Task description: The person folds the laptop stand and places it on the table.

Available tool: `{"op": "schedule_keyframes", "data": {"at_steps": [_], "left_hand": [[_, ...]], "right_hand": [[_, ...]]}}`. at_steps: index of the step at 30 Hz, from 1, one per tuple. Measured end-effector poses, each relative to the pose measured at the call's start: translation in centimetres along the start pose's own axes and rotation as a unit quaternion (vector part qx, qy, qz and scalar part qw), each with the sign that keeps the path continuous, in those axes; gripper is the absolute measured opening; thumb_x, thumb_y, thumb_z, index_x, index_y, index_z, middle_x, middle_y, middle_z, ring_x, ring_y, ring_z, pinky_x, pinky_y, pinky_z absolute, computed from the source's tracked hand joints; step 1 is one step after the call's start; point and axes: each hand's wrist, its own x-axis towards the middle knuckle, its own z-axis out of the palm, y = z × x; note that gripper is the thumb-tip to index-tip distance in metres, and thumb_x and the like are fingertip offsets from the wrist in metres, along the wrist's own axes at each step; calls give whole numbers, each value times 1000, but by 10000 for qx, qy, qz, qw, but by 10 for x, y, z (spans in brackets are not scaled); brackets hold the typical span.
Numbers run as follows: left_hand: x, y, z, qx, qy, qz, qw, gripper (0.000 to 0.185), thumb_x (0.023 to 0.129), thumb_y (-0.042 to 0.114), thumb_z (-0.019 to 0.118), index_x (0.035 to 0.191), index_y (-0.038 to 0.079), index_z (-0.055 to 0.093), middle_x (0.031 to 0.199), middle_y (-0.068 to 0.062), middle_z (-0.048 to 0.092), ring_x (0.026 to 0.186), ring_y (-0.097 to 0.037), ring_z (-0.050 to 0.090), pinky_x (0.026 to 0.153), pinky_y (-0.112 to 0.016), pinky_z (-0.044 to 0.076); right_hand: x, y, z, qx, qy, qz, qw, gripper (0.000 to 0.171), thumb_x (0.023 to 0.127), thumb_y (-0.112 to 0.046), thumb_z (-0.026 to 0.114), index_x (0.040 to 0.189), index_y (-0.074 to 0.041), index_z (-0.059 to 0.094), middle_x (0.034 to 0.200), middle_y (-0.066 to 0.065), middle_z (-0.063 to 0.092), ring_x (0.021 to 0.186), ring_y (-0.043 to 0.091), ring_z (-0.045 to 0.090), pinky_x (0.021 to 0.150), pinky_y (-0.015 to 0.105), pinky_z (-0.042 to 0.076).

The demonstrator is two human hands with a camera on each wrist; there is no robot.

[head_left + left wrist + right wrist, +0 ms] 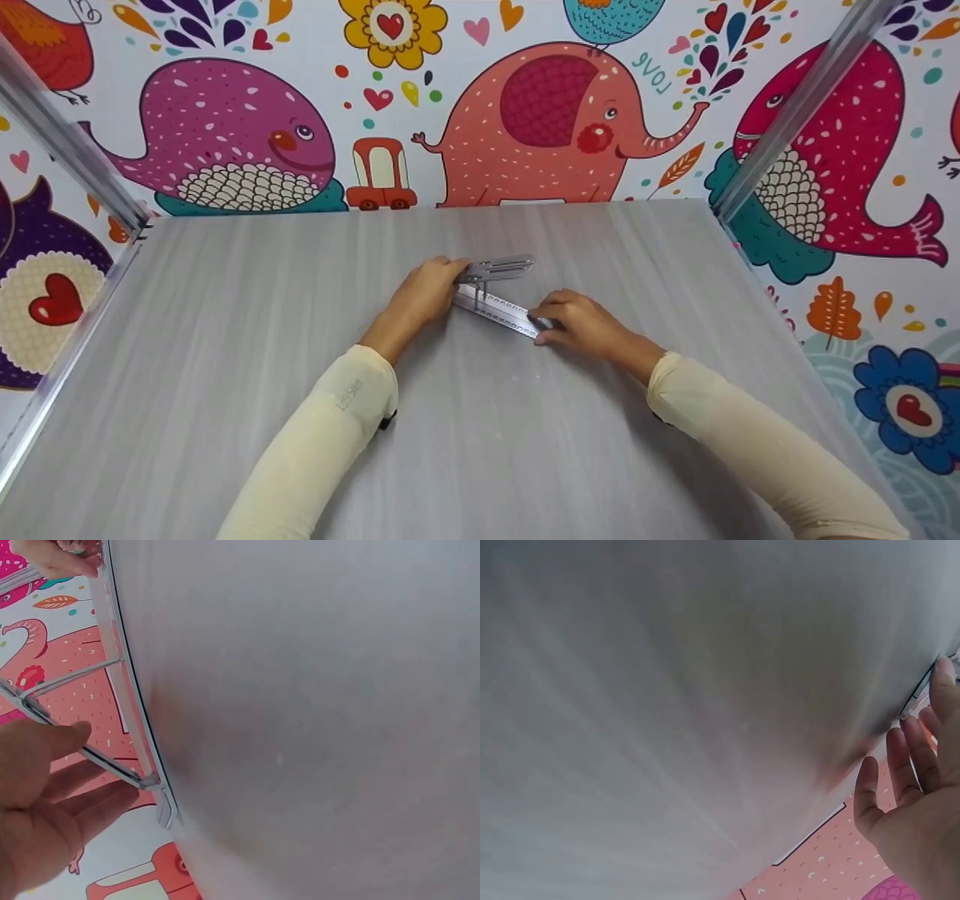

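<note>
A silvery folding metal stand (501, 312) is partly unfolded above the grey table. Its long flat base has rows of small notches, and a slotted upper arm (508, 267) rises at an angle from it. In the left wrist view a thin strut (73, 678) links arm and base. My left hand (427, 292) pinches the upper arm near the hinge, thumb on one side and fingers on the other. At the base's near right end, by a dark piece (543, 322), my right hand (579, 324) holds on with thumb and fingers; the right wrist view shows little of that end.
The grey wood-grain table (247, 322) spreads around both hands. A wall with cartoon animals (540, 127) stands behind it, and metal posts (802, 112) rise at its back corners. A metal rail (60, 367) follows the left edge.
</note>
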Motion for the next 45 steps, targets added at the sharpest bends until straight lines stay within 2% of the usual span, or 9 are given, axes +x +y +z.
{"op": "schedule_keyframes", "data": {"at_steps": [6,10,13,21,27,32,37,45], "left_hand": [[4,1,1,-303,-14,22,9995,43,100,2,60,142,11,61,122,-19,69,113,-32,67,101,-45,53],[9,2,2,-574,-34,46,9983,45,98,-3,58,140,10,62,124,-19,69,116,-32,66,104,-45,52],[11,1,2,-829,-23,66,9965,46,95,-6,57,139,9,64,126,-18,69,118,-32,65,106,-44,50],[16,-2,5,-1044,61,210,9943,50,91,-12,54,136,7,66,127,-16,71,119,-31,65,108,-43,49],[19,-5,5,-1259,-23,144,9919,53,91,-13,52,137,9,65,130,-13,70,122,-29,64,110,-43,48],[21,-9,4,-1416,-23,189,9897,53,91,-14,51,137,9,66,133,-11,69,125,-28,64,111,-43,47],[24,-11,3,-1545,-189,148,9877,54,92,-14,52,137,11,66,135,-10,68,127,-28,62,113,-43,45],[31,-17,1,-1655,-351,532,9842,59,85,-17,49,134,9,68,134,-12,68,129,-30,61,114,-45,43]], "right_hand": [[-3,-6,3,193,213,181,9994,42,83,-30,84,117,-7,77,103,8,74,92,20,67,79,36,57],[-5,-10,5,439,441,302,9976,39,81,-25,87,113,-5,78,95,10,72,80,21,64,69,32,52],[-6,-12,7,575,474,423,9963,39,80,-24,88,113,-6,78,91,10,70,75,20,61,66,28,49],[-6,-19,10,762,498,513,9945,36,79,-21,88,110,-6,79,83,10,66,72,17,57,62,24,45],[-7,-28,13,834,596,612,9929,34,78,-20,89,108,-7,80,83,10,68,72,20,60,63,25,46],[-7,-35,17,903,649,606,9920,33,78,-20,89,108,-9,80,82,9,68,70,16,56,61,23,44],[-7,-45,19,891,680,618,9918,34,78,-21,89,108,-9,81,81,9,67,69,15,55,62,24,45],[-10,-57,21,1018,706,567,9907,31,77,-18,89,105,-7,81,81,10,66,70,20,58,61,23,45]]}}
